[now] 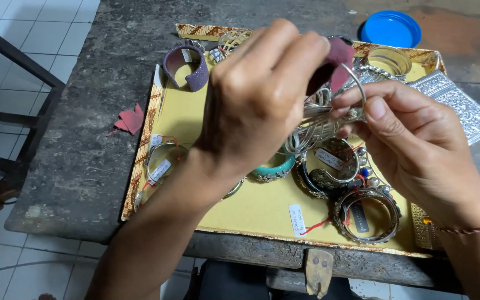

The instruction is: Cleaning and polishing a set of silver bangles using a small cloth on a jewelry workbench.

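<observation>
- Above the yellow-lined tray with a patterned border [262, 214], held in mid-air: thin round silver-coloured metal bangle [356, 83], gripped from both sides.
- Right hand [418, 150]: fingers pressed together, pinching the bangle's lower rim between thumb and fingertips.
- Left hand [262, 94]: curled, pinching a small dark red scrap of cloth or suede [334, 64] against the bangle's upper part.
- Likely light and stiff, smooth and somewhat slippery; thin wire probably bends under hard squeezing.
- Best grip: across the rim with fingertip pads, opposite the rubbed part.
- Possibly more bangles stacked beneath the held one; hard to tell behind the fingers.
- On the tray: turquoise bangle [273, 168], purple open cuff [187, 66], ornate silver bracelet with a red-strung tag [368, 214].
- Beyond, on the dark worn tabletop [95, 139]: blue round lid [391, 28].
</observation>
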